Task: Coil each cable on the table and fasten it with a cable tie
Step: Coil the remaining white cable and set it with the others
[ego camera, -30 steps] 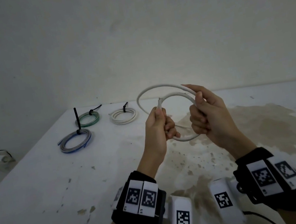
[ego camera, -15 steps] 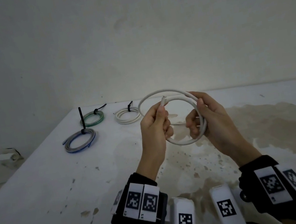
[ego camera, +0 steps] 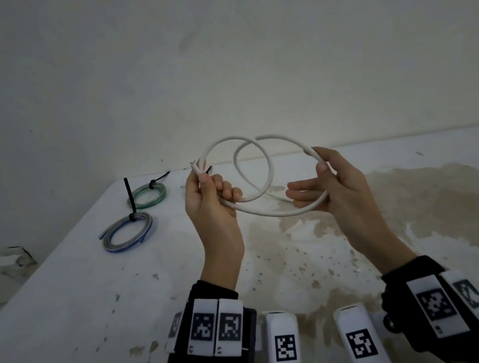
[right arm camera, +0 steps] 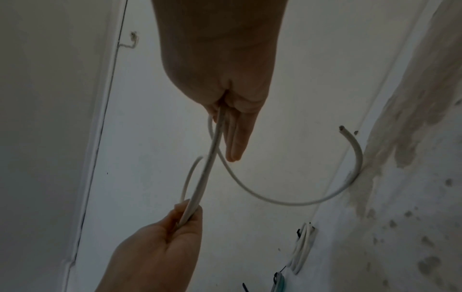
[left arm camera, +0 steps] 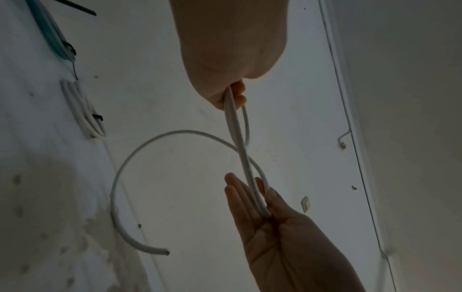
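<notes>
Your left hand [ego camera: 210, 200] pinches one end of the white cable [ego camera: 265, 177], fingers curled round it, the loops arcing toward 2 o'clock above the table [ego camera: 63, 303]. Your right hand [ego camera: 331, 185] clamps the coil's 3 o'clock side under its thumb, fingers outstretched.

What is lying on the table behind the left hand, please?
Behind the left hand, the head view shows only a black tie tip. The left wrist view shows a tied white coil on the table there. The hand covers it in the head view.
</notes>
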